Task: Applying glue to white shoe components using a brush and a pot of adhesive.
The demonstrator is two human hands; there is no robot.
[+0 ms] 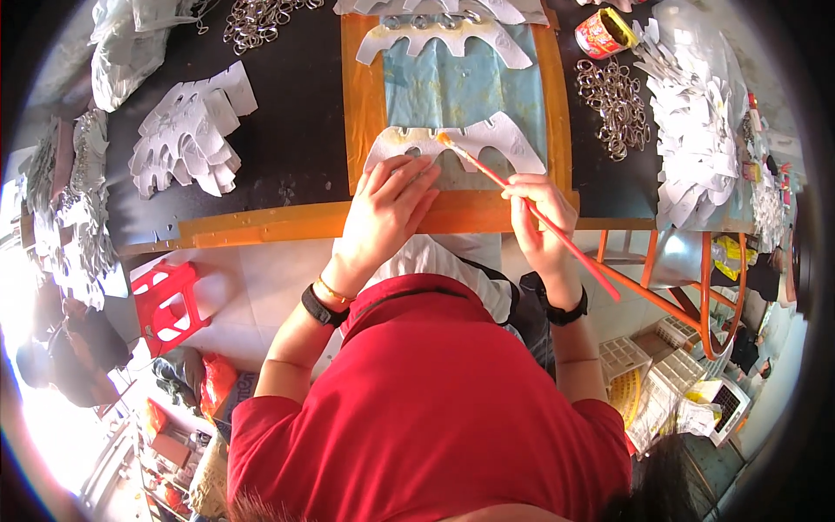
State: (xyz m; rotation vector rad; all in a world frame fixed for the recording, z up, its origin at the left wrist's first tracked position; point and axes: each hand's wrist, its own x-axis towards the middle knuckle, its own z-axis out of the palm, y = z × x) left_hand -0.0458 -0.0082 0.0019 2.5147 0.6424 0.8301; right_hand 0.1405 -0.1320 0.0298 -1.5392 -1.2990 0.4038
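Note:
A white scalloped cut-out piece [487, 139] lies near the front edge of a blue sheet [452, 87] bordered with orange tape. My left hand [391, 204] rests on the left part of this piece, its fingers stretched out close together. My right hand [541, 217] grips a paintbrush [578, 254] with a long red handle. The yellowish bristle tip meets the notched upper edge of the piece, near its middle. Farther up the sheet lies a similar white piece [444, 39] with several metal rings along its top edge. What lies under my left fingers is hidden.
White cut-outs [191, 130] are stacked on the black tabletop at left. Metal rings [613, 104] lie heaped at right below a red and yellow tin [604, 35], with more rings [261, 22] at the back left. A large pile of white pieces [696, 122] covers the right side.

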